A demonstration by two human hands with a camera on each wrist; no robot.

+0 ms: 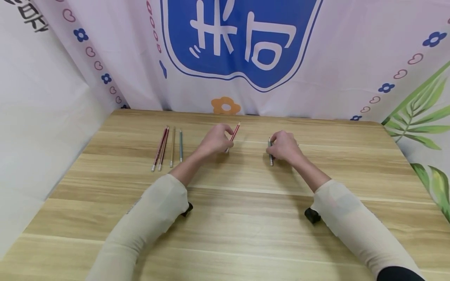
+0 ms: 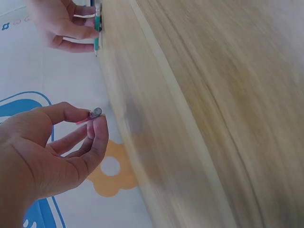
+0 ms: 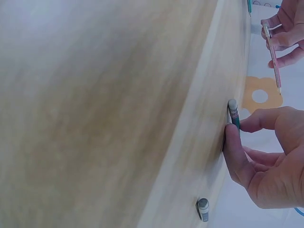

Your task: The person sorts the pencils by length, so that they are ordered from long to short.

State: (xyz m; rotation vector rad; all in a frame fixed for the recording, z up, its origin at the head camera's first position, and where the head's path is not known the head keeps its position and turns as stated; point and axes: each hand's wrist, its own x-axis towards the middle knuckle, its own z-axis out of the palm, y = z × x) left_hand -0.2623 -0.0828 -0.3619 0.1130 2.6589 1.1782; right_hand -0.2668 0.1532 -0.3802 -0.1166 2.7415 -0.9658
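On the left, two slim dark-red pencils with pale eraser ends (image 1: 162,148) lie with their far ends close together; to their right come a slim yellow wooden pencil (image 1: 172,147) and a slim blue pencil (image 1: 181,146). Near the middle, the left hand (image 1: 216,139) pinches a slim, straight red pencil (image 1: 236,131) in the air; slack fingertips could let it drop and perhaps roll. Further right, the right hand (image 1: 284,146) grips a slim green pencil (image 3: 234,113) low down; a careless sideways move could knock the grey-capped pencil (image 3: 203,206) beside it (mostly hidden, only its end shows). The pale wood-grain worktop (image 1: 225,234) meets a pale printed cloth (image 1: 334,86) with a blue emblem (image 1: 240,33) along its far edge, and a green leaf print (image 1: 415,121) hangs at the right
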